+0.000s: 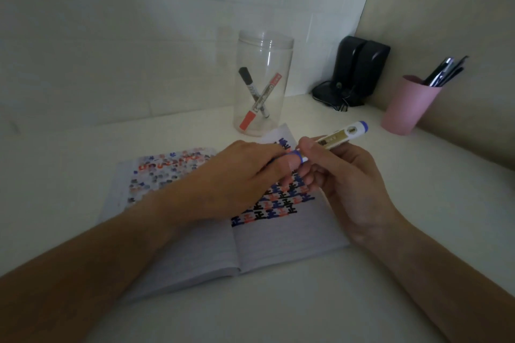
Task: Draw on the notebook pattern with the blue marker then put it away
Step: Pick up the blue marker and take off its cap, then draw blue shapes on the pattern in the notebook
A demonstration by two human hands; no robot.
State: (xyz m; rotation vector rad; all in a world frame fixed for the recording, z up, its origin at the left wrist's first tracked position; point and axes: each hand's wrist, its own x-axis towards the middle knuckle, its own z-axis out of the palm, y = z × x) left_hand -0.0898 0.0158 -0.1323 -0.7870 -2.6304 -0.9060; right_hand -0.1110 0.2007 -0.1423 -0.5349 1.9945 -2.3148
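An open notebook (pixel 278 245) lies on the white desk, its right page filled with a red, blue and black pattern (pixel 281 203). Above that page my right hand (pixel 342 181) grips the white barrel of the blue marker (pixel 340 138), whose blue end points up and to the right. My left hand (pixel 237 178) pinches the marker's blue cap (pixel 295 157) at the other end. The cap sits against the barrel; whether it is fully on cannot be told. Both hands hide part of the pattern.
A clear plastic jar (pixel 263 83) holding a black and a red marker stands just behind the notebook. A pink cup (pixel 407 106) with pens is at the right, by the wall. A black device (pixel 354 72) with a cable sits in the back corner.
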